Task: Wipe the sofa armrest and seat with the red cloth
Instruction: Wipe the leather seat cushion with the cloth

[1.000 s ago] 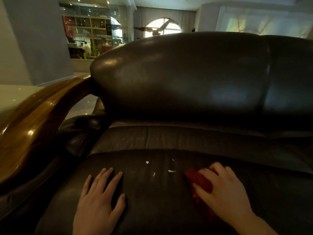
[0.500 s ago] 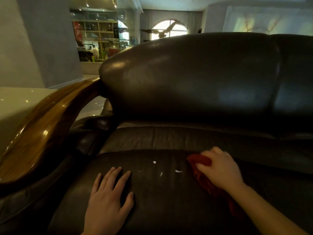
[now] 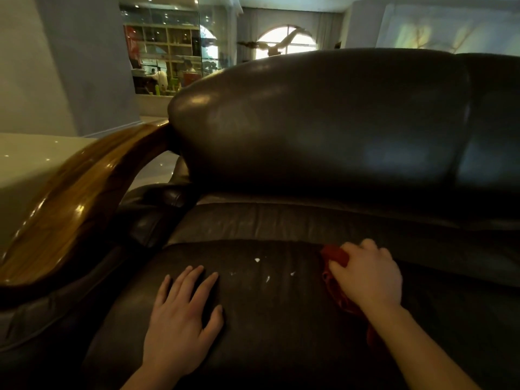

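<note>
A dark leather sofa fills the view. Its seat cushion (image 3: 281, 319) carries a few small white specks (image 3: 257, 260) near the middle. My right hand (image 3: 368, 275) presses the red cloth (image 3: 334, 257) onto the seat toward its back edge, to the right of the specks; most of the cloth is hidden under the hand and wrist. My left hand (image 3: 180, 319) lies flat on the seat with fingers spread, holding nothing. The glossy wooden armrest (image 3: 73, 198) curves along the left side.
The padded backrest (image 3: 323, 122) rises behind the seat. A leather side pad (image 3: 157, 198) sits under the armrest. Beyond the sofa are a pale floor, a grey wall, lit shelves and an arched window.
My right hand has slid the red cloth away from me, toward the back edge of the seat. My left hand has stayed flat on the cushion. The view has shifted a little.
</note>
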